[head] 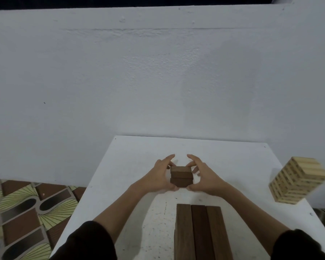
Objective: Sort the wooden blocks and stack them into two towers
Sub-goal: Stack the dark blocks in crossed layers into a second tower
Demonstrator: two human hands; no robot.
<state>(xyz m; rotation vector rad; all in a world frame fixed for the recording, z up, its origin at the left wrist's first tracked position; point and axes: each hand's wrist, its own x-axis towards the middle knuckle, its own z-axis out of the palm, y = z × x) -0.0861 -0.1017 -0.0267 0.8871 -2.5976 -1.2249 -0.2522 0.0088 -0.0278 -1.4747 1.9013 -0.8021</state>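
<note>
Patterned floor tiles point(23, 212) are showing at eight o'clock beside the white bench point(131, 166), below a white wall point(120, 81). At centre the left hand point(159, 177) and right hand point(204, 177) are each holding one bundle of dark blocks point(180, 176), seemingly three, in a curled grip. One dark tower point(199, 231) at six o'clock is running off the bottom edge, and one blurred pale tower point(298, 181) is standing at three o'clock.

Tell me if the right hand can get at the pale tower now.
Probably yes: nothing stands between the right hand and the pale tower, though it must first release the dark blocks.
</note>
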